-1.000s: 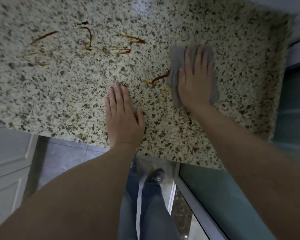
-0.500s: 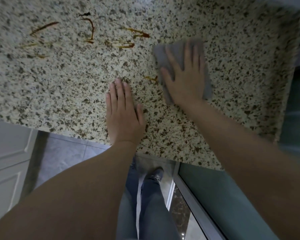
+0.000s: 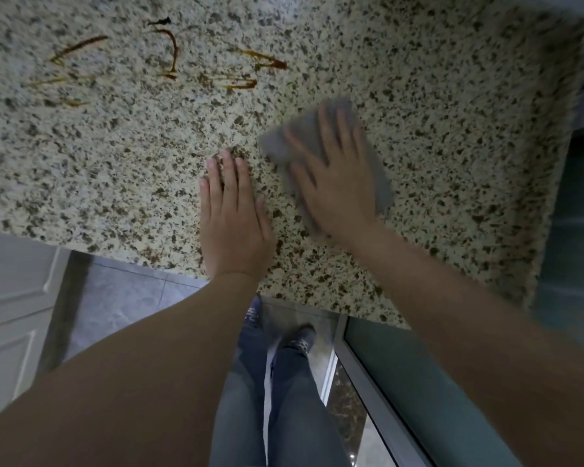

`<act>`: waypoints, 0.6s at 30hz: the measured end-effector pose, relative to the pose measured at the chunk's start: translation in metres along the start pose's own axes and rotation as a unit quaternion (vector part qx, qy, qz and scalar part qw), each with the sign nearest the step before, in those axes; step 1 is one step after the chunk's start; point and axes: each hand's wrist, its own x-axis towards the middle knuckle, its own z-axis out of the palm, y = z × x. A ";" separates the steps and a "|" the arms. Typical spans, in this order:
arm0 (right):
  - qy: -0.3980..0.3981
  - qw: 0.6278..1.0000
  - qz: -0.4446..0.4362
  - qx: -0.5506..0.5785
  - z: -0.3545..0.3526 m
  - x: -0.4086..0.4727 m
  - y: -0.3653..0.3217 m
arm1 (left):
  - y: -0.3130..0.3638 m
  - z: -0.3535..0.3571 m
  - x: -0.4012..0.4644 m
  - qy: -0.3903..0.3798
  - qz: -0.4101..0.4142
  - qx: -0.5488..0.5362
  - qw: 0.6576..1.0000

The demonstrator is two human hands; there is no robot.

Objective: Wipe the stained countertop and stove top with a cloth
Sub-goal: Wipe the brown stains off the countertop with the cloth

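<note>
the desk point(image 3: 452, 96) is a speckled stone top, cream with dark brown and black flecks, and its near edge runs slantwise across the view. thin brown stains point(image 3: 169, 48) streak its far left part, with more brown streaks point(image 3: 250, 75) toward the middle, well apart from both hands. below the edge lie grey floor tiles point(image 3: 122, 298), a white panelled cabinet door point(image 3: 11, 315) on the left and a teal glass panel point(image 3: 435, 399) in a metal frame on the right. the person's jeans and dark shoes point(image 3: 300, 338) stand between them. no containers are in view. the grey cloth point(image 3: 280, 143) lies flat on the desk under the right hand point(image 3: 334, 187), whose grip is spread, fingers straight and pressing down on it. the left hand point(image 3: 231, 217) rests flat on bare stone just beside it, fingers straight and close together.
</note>
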 end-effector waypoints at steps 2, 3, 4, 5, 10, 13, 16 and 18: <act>-0.014 1.000 -0.013 -0.005 0.003 -0.038 -0.014 | 0.001 -0.002 0.000 -0.005 -0.001 0.003 1.000; -0.023 0.999 -0.024 -0.004 0.002 -0.039 -0.013 | 0.001 -0.002 -0.001 -0.006 -0.002 0.005 1.000; -0.030 0.999 -0.038 -0.005 -0.002 -0.028 -0.008 | 0.001 -0.002 -0.002 -0.007 0.000 0.004 1.000; -0.036 0.998 -0.043 -0.011 -0.004 -0.007 0.001 | 0.001 -0.001 -0.001 -0.008 0.003 0.002 1.000; -0.011 0.998 0.066 -0.013 -0.010 0.102 0.041 | -0.002 0.002 0.000 -0.003 0.004 0.000 1.000; -0.006 0.996 0.081 -0.024 -0.005 0.060 0.020 | -0.002 0.002 -0.001 -0.009 0.002 0.007 1.000; -0.027 0.999 0.030 -0.021 -0.003 -0.019 -0.007 | -0.001 0.000 -0.004 -0.027 -0.001 0.015 1.000; -0.027 0.999 0.019 -0.012 -0.004 -0.023 -0.006 | -0.002 -0.002 0.000 -0.034 -0.002 0.006 0.999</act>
